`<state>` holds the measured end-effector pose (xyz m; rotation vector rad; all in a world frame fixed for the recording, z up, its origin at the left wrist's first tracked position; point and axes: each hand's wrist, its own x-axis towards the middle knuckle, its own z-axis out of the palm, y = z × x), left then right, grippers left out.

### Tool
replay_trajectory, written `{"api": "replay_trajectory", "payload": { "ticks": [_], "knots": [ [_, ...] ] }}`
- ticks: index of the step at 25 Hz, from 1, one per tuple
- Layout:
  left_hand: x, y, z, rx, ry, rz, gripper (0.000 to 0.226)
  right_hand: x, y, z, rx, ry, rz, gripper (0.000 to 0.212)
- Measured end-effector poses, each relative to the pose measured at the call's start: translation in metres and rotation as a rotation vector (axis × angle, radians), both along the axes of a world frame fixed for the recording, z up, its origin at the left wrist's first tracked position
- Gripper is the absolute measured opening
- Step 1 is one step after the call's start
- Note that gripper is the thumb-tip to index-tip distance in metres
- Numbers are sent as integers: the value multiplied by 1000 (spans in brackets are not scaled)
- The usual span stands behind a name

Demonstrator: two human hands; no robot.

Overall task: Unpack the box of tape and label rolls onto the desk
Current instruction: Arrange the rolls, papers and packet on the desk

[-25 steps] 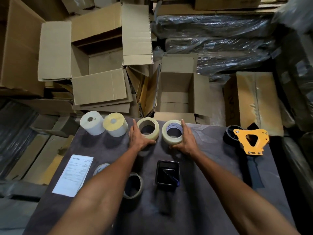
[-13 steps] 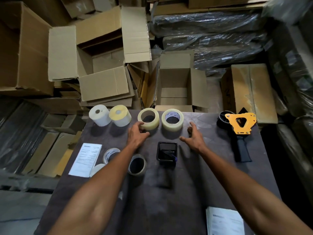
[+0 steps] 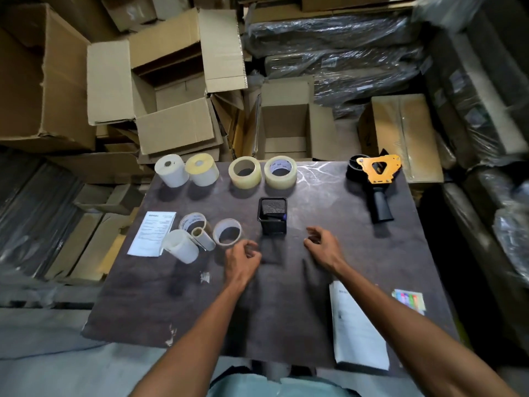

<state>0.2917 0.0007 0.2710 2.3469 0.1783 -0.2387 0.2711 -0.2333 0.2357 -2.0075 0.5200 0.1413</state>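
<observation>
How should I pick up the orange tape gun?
Probably by the black handle of the tape gun. It points toward you along the desk, so reach from the near side with the right hand. The orange head likely holds the cutting blade.

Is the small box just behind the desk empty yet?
Empty: the small box stands open, showing only bare cardboard inside.

No text can be read: the print on the paper sheet at 9 o'clock and inside the tape roll at 12 o'clock is too small.
</observation>
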Motion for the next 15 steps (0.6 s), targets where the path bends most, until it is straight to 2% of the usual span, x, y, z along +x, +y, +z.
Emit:
{"api": "replay_trajectory", "payload": {
  "ticks": [3,6,10,15],
  "knots": [
    [-51,15,-30,-26,73,-126,18,-42,23,1,-7,-21,25,42],
    [-94,29,-47,29,26,-225,18,-90,49,-2,4,-33,5,41],
    [-142,37,-45,190,-76,-374,28,-154,70,-3,18,-82,-95,39],
    [-185,29,-37,264,-13,-489,39,-209,70,14,-1,-141,-225,35]
  ]
}}
